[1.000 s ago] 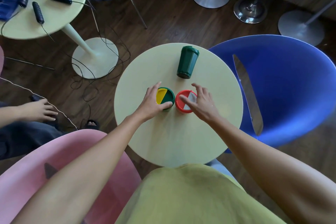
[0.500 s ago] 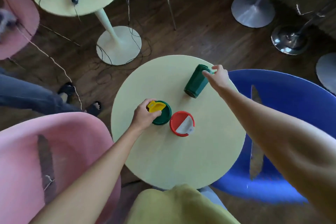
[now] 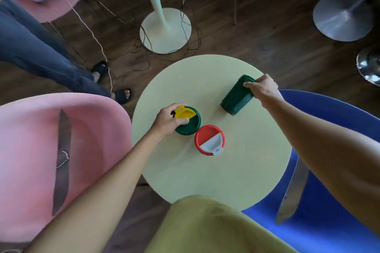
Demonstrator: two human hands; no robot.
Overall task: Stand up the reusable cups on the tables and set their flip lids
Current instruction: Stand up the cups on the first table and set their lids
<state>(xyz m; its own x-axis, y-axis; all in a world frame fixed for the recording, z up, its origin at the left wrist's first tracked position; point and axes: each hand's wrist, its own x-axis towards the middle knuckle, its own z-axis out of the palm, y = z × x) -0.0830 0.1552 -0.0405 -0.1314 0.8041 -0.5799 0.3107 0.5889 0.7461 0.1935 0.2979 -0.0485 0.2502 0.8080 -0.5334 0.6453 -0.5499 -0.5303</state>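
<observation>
— Head view: what is seen around the round pale desk (image 3: 216, 172)?

— A pink chair (image 3: 61, 156) is set at its left, a blue chair (image 3: 329, 222) at its right. On the desk, a green-lidded cup (image 3: 190, 124) with a yellow flap is clasped in the left hand (image 3: 167, 119). Just beside it a red-lidded cup (image 3: 208, 139) is stood.

— And the dark green cup (image 3: 236, 97)?

— Tilted near the desk's far right edge, its top enclosed by the right hand (image 3: 263, 88)'s grip.

cups: 3 — green cup with yellow flip lid (image 3: 188, 121), red cup with white flip lid (image 3: 209, 139), lying green cup (image 3: 236, 96) | worktops: 2 | chairs: 4
</observation>
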